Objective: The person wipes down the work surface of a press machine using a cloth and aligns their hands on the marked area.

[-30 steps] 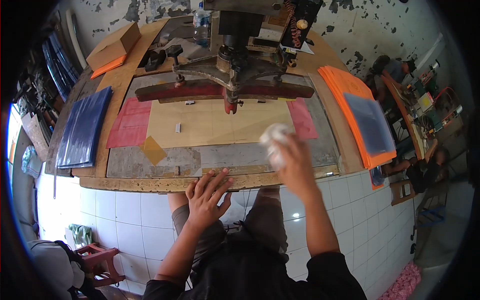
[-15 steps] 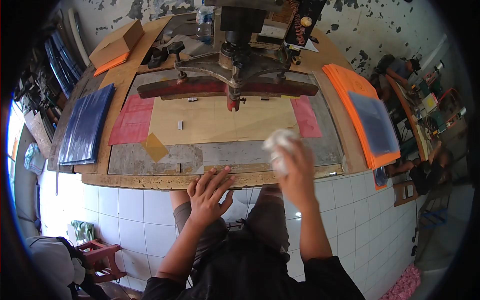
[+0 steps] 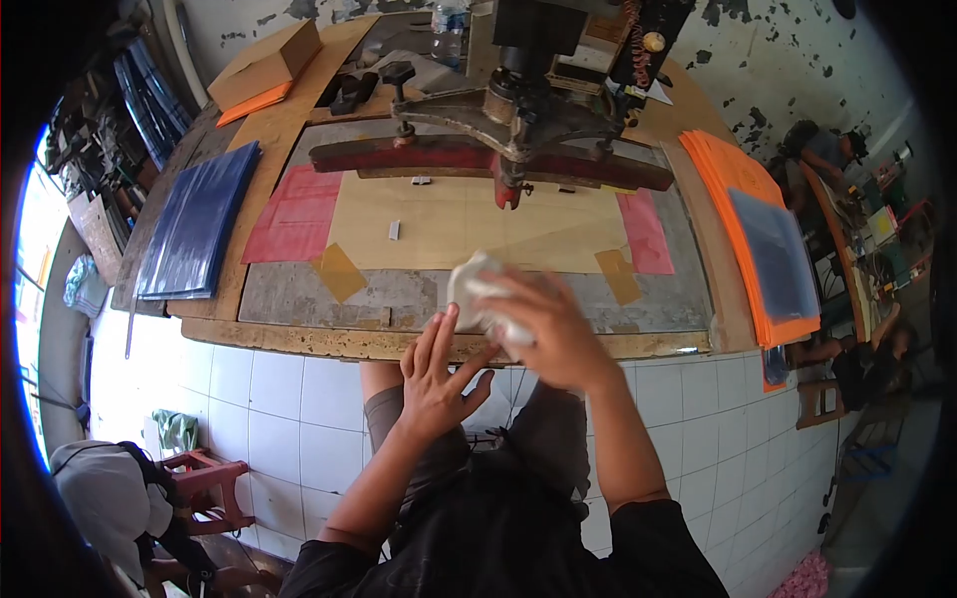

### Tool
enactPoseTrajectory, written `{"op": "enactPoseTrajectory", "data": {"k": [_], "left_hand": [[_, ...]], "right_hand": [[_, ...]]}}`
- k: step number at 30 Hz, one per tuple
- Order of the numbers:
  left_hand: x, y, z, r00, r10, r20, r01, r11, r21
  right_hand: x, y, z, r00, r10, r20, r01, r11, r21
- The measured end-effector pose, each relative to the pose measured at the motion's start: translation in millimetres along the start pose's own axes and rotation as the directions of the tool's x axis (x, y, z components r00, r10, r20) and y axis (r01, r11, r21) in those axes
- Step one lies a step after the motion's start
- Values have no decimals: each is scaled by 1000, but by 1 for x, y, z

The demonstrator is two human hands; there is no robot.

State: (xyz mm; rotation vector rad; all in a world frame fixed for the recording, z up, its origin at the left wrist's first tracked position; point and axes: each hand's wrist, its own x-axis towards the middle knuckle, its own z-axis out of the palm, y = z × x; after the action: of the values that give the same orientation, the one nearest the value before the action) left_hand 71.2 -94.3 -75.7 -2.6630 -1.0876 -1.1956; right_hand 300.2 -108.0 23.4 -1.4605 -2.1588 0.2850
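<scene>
A crumpled white cloth is gripped in my right hand, over the front part of the grey metal bed. My left hand rests at the worn wooden front edge, fingers spread, its fingertips close to the cloth. Beyond both hands lies a tan sheet, with pink pieces at its left and right ends. Brown tape squares sit at its front corners. Above the sheet hangs the press head with a red bar.
Dark blue plastic covers are stacked on the left. At right, a stack of orange sheets carries a clear bluish cover. A cardboard box stands at back left. Other people are at right and lower left, one in a white cap.
My right hand has swept left with the cloth, from the bed's right front toward my left hand. The view has shifted, so the table appears farther right and higher.
</scene>
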Motion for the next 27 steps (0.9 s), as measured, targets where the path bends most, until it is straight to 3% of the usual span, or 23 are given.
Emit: {"op": "enactPoseTrajectory", "data": {"k": [4, 8, 10, 12, 15, 18, 20, 21, 24, 25, 27], "left_hand": [[1, 2, 0, 1000, 7, 6, -7, 1000, 15], [-3, -2, 3, 1000, 11, 5, -11, 1000, -20], [4, 3, -3, 1000, 3, 6, -3, 1000, -11], [3, 2, -6, 998, 32, 58, -33, 999, 28], [6, 3, -10, 996, 25, 80, -27, 999, 20], [6, 6, -10, 994, -42, 101, 47, 998, -43], [4, 5, -9, 991, -64, 117, 74, 994, -82], [2, 4, -9, 991, -64, 115, 75, 993, -95], [2, 2, -7, 998, -15, 66, 20, 997, -76], [3, 2, -7, 998, -4, 68, 9, 997, -76], [1, 2, -7, 997, -8, 77, 14, 997, -75]], "right_hand": [[3, -4, 5, 975, 125, -185, -169, 955, -246], [-7, -7, 1, 998, -66, -25, 68, 993, 93], [-18, 8, -17, 994, 53, -93, -50, 998, 34], [-34, 20, -26, 929, 286, -236, -307, 950, -56], [-55, 24, -7, 790, 396, -468, -580, 731, -360], [-64, -27, 8, 933, 243, -267, -314, 911, -268], [-63, -52, 4, 997, 73, -25, -75, 994, -77], [-63, -50, 6, 998, 57, -32, -59, 995, -79], [-60, -29, 1, 963, 187, -196, -218, 964, -153], [-54, -28, 6, 917, 278, -285, -336, 925, -179], [-48, -41, 16, 937, 213, -277, -282, 929, -239]]}}
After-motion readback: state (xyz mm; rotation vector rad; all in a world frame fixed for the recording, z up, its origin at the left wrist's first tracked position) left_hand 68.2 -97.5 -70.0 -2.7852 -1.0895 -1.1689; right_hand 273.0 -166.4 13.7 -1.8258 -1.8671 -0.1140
